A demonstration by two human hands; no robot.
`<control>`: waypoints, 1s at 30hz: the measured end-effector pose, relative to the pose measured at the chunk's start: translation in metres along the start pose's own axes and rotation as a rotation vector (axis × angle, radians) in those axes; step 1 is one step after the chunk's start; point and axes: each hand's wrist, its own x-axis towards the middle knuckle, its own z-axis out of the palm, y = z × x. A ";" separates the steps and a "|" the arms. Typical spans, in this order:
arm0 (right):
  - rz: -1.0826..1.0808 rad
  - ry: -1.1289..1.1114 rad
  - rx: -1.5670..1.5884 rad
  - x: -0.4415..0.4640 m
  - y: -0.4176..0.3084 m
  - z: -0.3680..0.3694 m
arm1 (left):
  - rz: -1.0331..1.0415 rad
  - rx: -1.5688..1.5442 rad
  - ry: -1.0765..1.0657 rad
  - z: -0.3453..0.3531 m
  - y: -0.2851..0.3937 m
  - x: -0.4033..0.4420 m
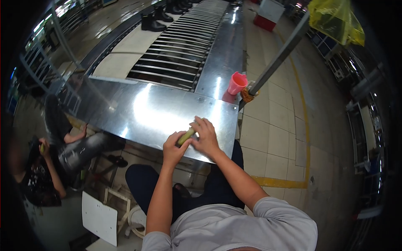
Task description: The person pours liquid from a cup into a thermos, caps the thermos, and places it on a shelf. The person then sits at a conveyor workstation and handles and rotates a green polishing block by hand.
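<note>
Just above the metal tabletop (121,102), near its front edge, I hold a long yellow-green piece (186,137) that looks like a cucumber. My left hand (172,149) is closed around its lower end. My right hand (204,136) curls over the upper end, its fingers bent on the piece and its thumb close to my left hand. Part of the piece is hidden by my fingers.
A pink cup (237,83) stands at the table's right side, by a metal post (278,54). Beyond the tabletop runs a roller conveyor (176,54) with black boots (152,23). At left sits another person (46,171); a white board (99,217) stands nearby.
</note>
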 end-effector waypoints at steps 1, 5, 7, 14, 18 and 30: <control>-0.002 0.016 0.003 0.000 0.000 0.002 | -0.046 -0.030 0.009 -0.001 -0.001 0.000; 0.017 0.045 0.009 0.001 -0.002 0.002 | -0.082 -0.190 -0.007 -0.005 -0.011 -0.001; -0.001 0.055 -0.003 -0.001 0.004 0.006 | -0.148 -0.302 0.011 0.000 -0.025 -0.004; -0.001 0.019 -0.019 -0.002 0.004 0.003 | 0.076 0.019 -0.037 -0.004 -0.005 -0.002; -0.021 0.057 0.012 0.000 0.008 0.004 | 0.228 0.113 -0.025 -0.003 0.000 -0.001; 0.085 0.270 0.223 0.001 0.005 -0.004 | 0.165 0.130 -0.051 0.000 -0.008 -0.008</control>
